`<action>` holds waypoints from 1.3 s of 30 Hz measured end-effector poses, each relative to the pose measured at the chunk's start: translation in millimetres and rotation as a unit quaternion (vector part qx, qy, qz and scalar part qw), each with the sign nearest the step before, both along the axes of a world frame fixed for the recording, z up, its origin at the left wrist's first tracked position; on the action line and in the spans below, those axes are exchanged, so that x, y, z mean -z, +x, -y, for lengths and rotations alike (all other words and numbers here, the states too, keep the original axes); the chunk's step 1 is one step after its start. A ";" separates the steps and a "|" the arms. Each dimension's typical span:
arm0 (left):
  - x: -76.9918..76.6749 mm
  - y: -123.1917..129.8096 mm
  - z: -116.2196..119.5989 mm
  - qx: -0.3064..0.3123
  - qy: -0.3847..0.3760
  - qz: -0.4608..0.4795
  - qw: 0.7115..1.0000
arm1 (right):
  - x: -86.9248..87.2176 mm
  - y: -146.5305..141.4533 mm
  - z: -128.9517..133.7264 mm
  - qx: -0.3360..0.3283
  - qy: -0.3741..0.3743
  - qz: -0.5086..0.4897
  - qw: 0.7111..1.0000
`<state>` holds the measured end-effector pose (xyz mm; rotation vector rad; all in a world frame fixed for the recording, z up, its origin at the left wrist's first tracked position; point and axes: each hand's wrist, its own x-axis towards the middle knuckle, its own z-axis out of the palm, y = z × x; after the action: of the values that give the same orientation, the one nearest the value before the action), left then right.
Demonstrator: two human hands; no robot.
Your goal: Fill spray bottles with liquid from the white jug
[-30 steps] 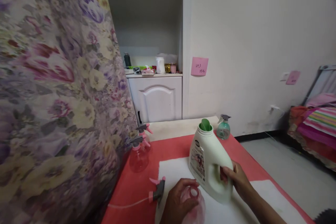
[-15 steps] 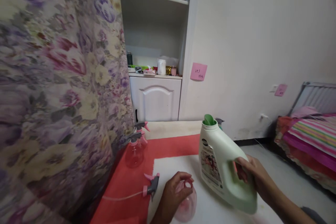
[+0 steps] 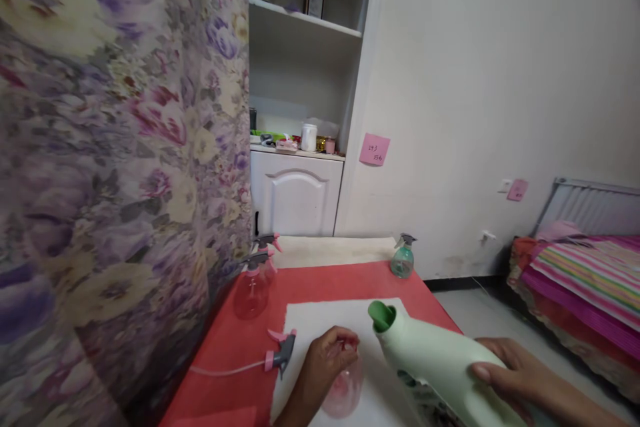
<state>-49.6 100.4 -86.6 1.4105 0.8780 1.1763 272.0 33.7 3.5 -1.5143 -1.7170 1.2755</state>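
My left hand (image 3: 336, 355) is closed round the neck of a clear pink spray bottle (image 3: 345, 392), which stands without its top on white paper. In my right hand (image 3: 510, 373) is a pale green detergent jug (image 3: 435, 353), gripped by its handle and tilted left. The jug's green spout (image 3: 382, 315) is up and right of the bottle's mouth, apart from it; no liquid shows coming out. A grey and pink spray head (image 3: 281, 352) with a thin tube lies left of my left hand.
Pink spray bottles (image 3: 251, 290) with heads on stand at the table's left, by a floral curtain (image 3: 165, 213). A green spray bottle (image 3: 403, 259) stands at the far right corner. A white cabinet (image 3: 300, 197) is behind the table (image 3: 330, 280); a bed (image 3: 590, 267) is at right.
My right hand has tipped the jug from nearly upright to leaning far left, its spout now lower and nearer the bottle. My left hand still holds the bottle. The view has shifted slightly.
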 end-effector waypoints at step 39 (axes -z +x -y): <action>16.9 1.1 -3.5 0.040 0.002 0.069 0.997 | -71.3 -36.6 -18.5 -0.123 -0.012 0.220 0.968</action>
<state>-48.6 103.9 -103.4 1.3382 0.7171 1.1997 235.4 52.3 74.8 -1.7366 -2.2358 1.1350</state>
